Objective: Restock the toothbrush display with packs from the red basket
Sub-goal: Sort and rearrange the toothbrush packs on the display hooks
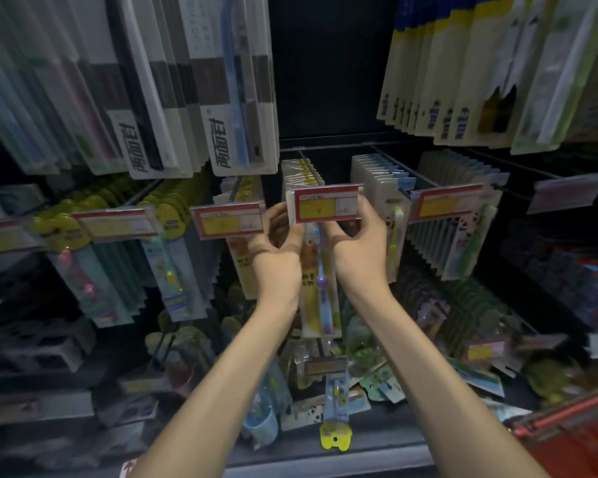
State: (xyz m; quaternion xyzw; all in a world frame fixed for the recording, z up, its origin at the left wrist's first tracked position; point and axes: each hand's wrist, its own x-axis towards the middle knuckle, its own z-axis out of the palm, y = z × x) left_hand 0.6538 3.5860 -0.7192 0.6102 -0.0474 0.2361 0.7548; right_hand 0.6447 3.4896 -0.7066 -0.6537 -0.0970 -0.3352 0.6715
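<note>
1. Head view: left hand (pixel 279 251) and right hand (pixel 354 246) both raised to the middle hook, just under the price tag (pixel 326 204).
2. Each grip is closed on the upper part of one toothbrush pack (pixel 320 294), which hangs upright between the wrists.
3. Red basket (pixel 573 429) sits at lower right, well apart from the hands.
4. Neighbouring hooks carry rows of packs.

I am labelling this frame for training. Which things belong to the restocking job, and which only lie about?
Job: toothbrush pack, held by left hand and right hand; its price tag; red basket.
Lying about: blue cup; panda toothbrush packs.
</note>
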